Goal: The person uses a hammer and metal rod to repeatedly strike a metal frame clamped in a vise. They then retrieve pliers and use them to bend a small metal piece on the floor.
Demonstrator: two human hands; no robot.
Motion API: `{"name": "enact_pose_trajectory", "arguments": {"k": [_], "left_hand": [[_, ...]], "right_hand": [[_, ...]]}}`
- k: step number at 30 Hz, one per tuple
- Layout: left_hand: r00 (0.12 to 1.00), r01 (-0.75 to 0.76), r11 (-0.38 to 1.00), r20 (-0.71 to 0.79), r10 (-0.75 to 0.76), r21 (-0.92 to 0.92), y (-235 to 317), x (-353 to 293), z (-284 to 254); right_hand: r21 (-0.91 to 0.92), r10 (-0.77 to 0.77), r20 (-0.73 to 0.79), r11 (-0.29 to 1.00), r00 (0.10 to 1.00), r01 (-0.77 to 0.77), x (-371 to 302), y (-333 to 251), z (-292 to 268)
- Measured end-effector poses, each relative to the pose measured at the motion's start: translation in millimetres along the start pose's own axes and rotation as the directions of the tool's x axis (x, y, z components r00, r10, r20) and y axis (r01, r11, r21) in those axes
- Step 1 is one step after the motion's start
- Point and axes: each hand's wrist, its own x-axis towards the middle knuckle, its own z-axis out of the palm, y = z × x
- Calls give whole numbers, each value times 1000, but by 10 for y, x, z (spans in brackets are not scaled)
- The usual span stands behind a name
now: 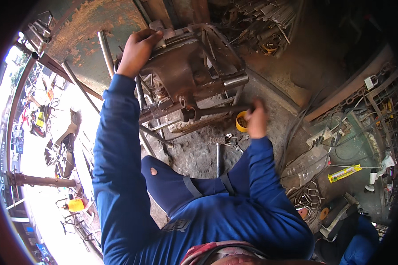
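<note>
My right hand (257, 118), slightly blurred, is closed round the handle of a hammer (221, 110). The hammer's head is to the left, in front of a rusty brown metal block (174, 70). At the block's far left edge my left hand (139, 49) is closed, its fingers curled down. A small pale piece (162, 43) shows by its thumb; what the fingers grip is hidden. Round the block stands a frame of welded metal tubes (236, 81). Beneath my right hand is a round yellow container (241, 122) with small dark bits in it.
On the grey floor by my knees lie a metal rod (219, 160) and small metal parts (232, 140). Cables (292, 128) run along the right, near a yellow packet (344, 173). Metal bars (269, 20) are piled at the back. A rusty sheet (90, 35) leans at the far left.
</note>
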Motion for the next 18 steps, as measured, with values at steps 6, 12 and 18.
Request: {"name": "enact_pose_trajectory", "arguments": {"k": [6,12,18], "left_hand": [[980,137,982,161,-116,-128,-42,23,-124],[994,-35,937,-106,-3,-348,-85,45,-57],[951,-207,952,-182,249,224,-507,243,-185]], "right_hand": [[-286,-831,405,282,382,916,-608,-1175,258],[-420,-830,340,287,442,861,-674,-1268,1061],[-391,-775,527,142,348,909,-432,-734,1005]]}}
